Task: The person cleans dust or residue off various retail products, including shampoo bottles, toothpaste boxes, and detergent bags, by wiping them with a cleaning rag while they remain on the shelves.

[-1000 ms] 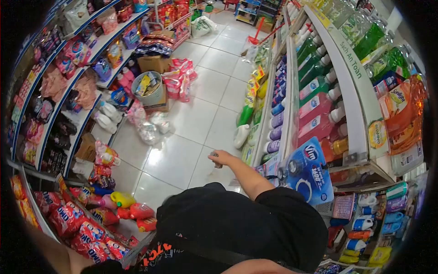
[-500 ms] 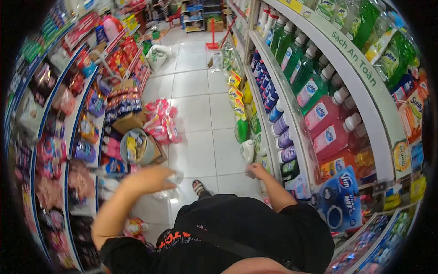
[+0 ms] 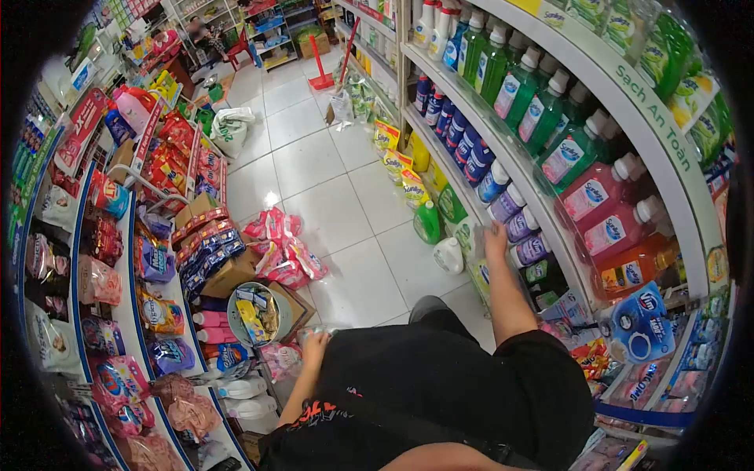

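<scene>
My left hand [image 3: 316, 343] is low in front of my body, its fingers curled by a small patch of clear plastic, with a grey bucket [image 3: 260, 314] of packets just beyond it. What it grips is too small to name. My right hand [image 3: 495, 239] is raised at the edge of the right shelf, fingers bent together, beside purple-labelled Vim bottles [image 3: 520, 225]. Whatever may be in it is hidden. A white bottle [image 3: 448, 256] and a green bottle [image 3: 427, 223] stand on the floor left of that hand.
Pink packs [image 3: 284, 250] lie on the tiled floor [image 3: 326, 208] next to cartons. Stocked shelves line both sides. A blue Vim pack [image 3: 642, 323] hangs at the right. Farther off are a white bag [image 3: 232, 129], a red dustpan [image 3: 320, 78] and a seated person [image 3: 206, 39].
The view has turned left and my body has moved along the aisle. My left hand has dropped closer to my body; my right hand has come up beside the shelf bottles.
</scene>
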A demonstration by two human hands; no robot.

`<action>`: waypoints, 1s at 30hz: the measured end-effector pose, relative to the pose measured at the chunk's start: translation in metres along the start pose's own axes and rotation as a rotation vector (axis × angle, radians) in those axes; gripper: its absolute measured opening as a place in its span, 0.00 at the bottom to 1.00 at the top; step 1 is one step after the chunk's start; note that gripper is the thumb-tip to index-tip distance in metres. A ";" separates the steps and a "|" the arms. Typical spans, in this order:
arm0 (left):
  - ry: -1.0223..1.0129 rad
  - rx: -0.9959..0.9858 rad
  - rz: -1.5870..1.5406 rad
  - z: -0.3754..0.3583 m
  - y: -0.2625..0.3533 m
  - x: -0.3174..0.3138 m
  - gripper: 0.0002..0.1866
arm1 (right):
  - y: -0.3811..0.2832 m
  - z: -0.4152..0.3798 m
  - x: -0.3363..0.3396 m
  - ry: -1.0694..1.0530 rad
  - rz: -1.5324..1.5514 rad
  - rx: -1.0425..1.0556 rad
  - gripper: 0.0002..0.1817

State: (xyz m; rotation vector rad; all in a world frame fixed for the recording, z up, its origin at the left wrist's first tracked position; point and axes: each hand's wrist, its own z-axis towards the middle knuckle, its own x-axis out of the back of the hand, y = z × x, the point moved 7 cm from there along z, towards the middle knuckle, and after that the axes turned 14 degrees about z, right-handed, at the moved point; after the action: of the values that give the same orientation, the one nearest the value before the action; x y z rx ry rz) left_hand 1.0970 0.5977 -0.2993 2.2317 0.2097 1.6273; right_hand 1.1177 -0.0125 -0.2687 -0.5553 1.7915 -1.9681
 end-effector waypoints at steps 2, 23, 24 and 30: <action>0.001 0.028 -0.034 0.028 -0.012 0.003 0.18 | -0.040 0.027 -0.037 -0.079 -0.019 -0.015 0.18; 0.279 0.098 -0.210 0.363 0.089 0.183 0.17 | -0.361 0.396 -0.368 -0.116 -0.368 0.773 0.41; 0.352 0.073 -0.187 0.379 0.102 0.204 0.17 | -0.365 0.419 -0.378 -0.136 -0.412 0.809 0.40; 0.411 0.066 -0.203 0.435 0.108 0.220 0.18 | -0.351 0.515 -0.410 -0.165 -0.651 0.536 0.30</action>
State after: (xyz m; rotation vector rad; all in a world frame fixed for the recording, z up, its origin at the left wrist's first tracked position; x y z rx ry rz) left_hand 1.5670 0.4812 -0.1783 1.8245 0.5843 1.9663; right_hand 1.7298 -0.1830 0.1226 -1.1640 0.9685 -2.5894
